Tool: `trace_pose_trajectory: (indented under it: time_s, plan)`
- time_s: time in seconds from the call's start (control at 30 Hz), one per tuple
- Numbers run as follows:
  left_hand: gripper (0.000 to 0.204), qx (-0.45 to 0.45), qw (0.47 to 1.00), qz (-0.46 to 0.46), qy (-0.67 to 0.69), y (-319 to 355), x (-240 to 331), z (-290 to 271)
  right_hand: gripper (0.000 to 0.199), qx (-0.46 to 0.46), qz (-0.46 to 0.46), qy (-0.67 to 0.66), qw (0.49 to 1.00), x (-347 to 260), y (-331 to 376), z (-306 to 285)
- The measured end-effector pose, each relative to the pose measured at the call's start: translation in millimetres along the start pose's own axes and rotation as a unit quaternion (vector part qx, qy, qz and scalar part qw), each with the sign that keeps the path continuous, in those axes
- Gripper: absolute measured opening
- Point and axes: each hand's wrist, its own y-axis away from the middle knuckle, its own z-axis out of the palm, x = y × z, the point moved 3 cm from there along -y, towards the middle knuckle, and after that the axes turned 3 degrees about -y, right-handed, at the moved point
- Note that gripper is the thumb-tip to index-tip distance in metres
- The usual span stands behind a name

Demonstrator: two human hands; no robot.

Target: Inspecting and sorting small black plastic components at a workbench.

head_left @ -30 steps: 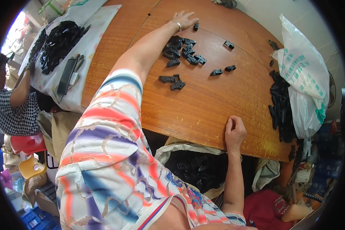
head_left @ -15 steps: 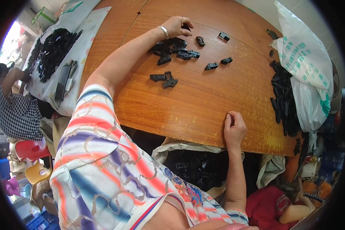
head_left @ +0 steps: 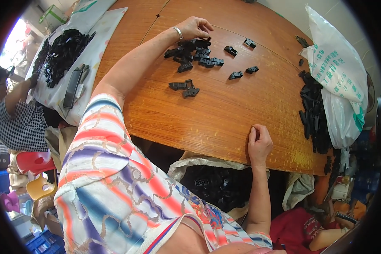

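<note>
The fingers of the left hand (head_left: pixel 194 27) are curled and bunched together at the far edge of a heap of black plastic parts (head_left: pixel 193 53), their tips touching the topmost pieces; whether they pinch one I cannot tell. A thin metal bangle (head_left: pixel 178 32) circles that wrist, and the bare forearm stretches back to a striped sleeve (head_left: pixel 99 139) in orange, purple and white. The right hand (head_left: pixel 259 144) rests at the near edge of the worktop (head_left: pixel 224 110), fingers folded loosely into the palm with nothing seen in them.

The parts are small, blocky and matt black, with angular ends. Three lie in a group (head_left: pixel 184 87) nearer the person, and a few lie singly to the right of the heap (head_left: pixel 241 74). The worktop is round, of glossy orange-brown wood with fine straight grain. At its right rim a white plastic sack (head_left: pixel 340 84) slumps beside more black parts (head_left: pixel 313 110). On the left side a white sheet (head_left: pixel 99 34) bears another black pile (head_left: pixel 61 55). Below the near rim an open bag (head_left: pixel 216 186) holds more black pieces. At the far left sits another person in a checked top (head_left: pixel 17 127), with coloured plastic stools (head_left: pixel 34 173) nearby.
</note>
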Motion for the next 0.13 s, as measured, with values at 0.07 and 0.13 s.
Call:
trace_pose_trajectory:
  time_s: [0.07, 0.13]
  plan:
    - [0.034, -0.027, 0.994, -0.043, -0.094, -7.7, 9.3, -0.3, 0.004, 0.002, 0.002, 0.002, 1.000, 1.3, -0.4, 1.1]
    - [0.049, -0.064, 0.975, -0.097, -0.187, -22.3, 18.0, 0.0, 0.004, -0.001, -0.002, 0.000, 1.000, 2.6, 1.3, 2.1]
